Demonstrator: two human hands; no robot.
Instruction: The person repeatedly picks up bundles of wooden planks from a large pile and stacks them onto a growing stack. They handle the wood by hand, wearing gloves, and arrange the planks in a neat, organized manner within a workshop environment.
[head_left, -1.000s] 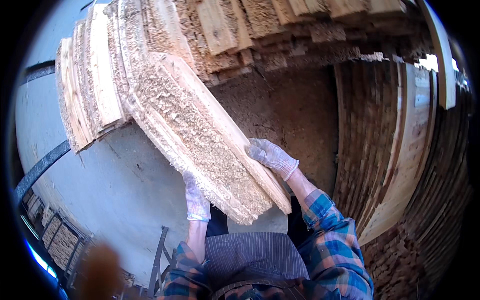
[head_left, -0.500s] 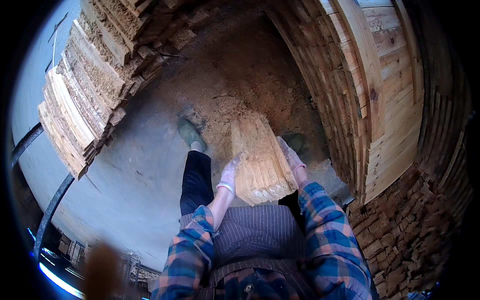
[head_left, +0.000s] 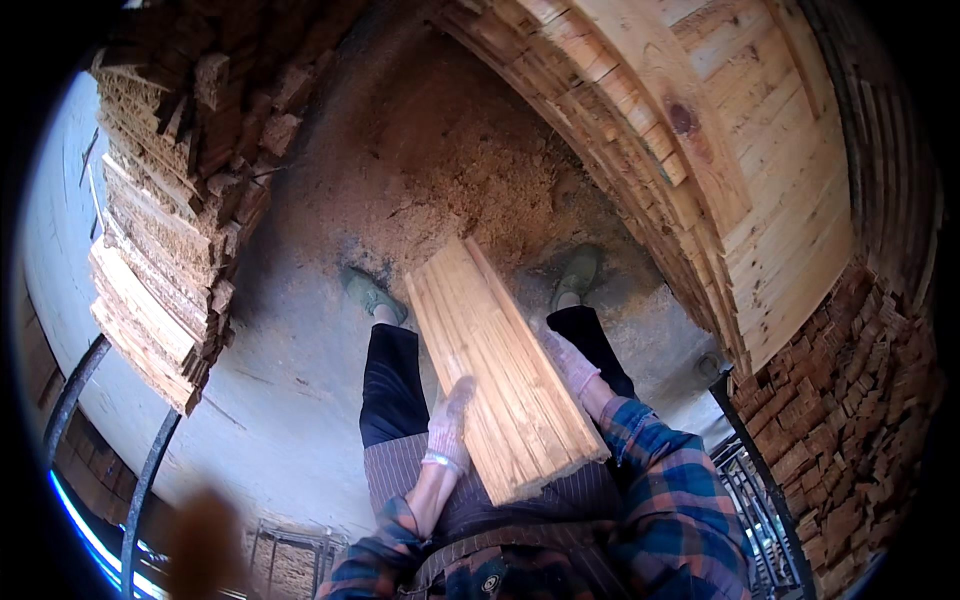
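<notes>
A bundle of thin wooden slats [head_left: 500,365] lies flat between both gloved hands, held in front of my waist, its far end pointing away over the ground between my feet. My left hand [head_left: 447,425] in a pale work glove grips the bundle's left edge. On the right edge sits my right hand [head_left: 568,358], also gloved, partly hidden under the slats. Below the bundle I see my dark trousers and green shoes [head_left: 368,293].
A tall stack of rough-sawn boards [head_left: 170,200] stands at the left. Smooth planks [head_left: 740,150] are piled at the right, with stacked small wood blocks [head_left: 860,400] beyond them. Sawdust [head_left: 470,190] covers the ground ahead. Metal rails [head_left: 100,420] run at the lower left.
The bundle has been taken down from the left stack, lowered and turned flat in front of my waist; the view has tilted down toward my feet.
</notes>
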